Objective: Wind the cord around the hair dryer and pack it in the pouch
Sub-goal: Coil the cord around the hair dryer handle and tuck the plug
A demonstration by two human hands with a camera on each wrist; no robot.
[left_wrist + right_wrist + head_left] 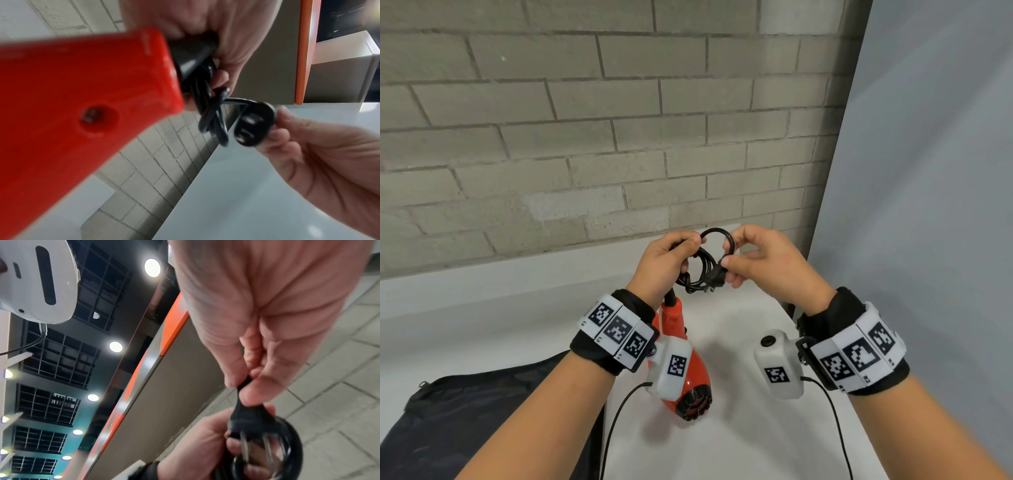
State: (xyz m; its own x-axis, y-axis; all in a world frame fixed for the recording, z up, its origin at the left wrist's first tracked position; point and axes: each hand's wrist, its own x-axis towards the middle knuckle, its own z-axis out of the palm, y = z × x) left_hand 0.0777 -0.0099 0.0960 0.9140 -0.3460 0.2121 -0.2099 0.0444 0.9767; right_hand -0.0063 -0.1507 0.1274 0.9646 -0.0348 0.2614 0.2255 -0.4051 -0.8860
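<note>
An orange hair dryer [690, 373] hangs below my left hand [671, 255], its handle [82, 97] pointing up toward the wrist. That hand grips a bundle of coiled black cord [697, 269] just above the handle. My right hand [753, 258] pinches the black plug [254, 125] at the cord's end, prongs [257, 447] pointing down beside the coil. A loop of cord [717, 236] arches between both hands. The dark pouch [482, 411] lies flat on the white table [739, 445] at lower left.
A brick wall [585, 137] rises behind the table. A grey-blue panel [928, 171] stands on the right, close to my right hand. Thin black cables [616, 428] run from the wrist cameras toward me.
</note>
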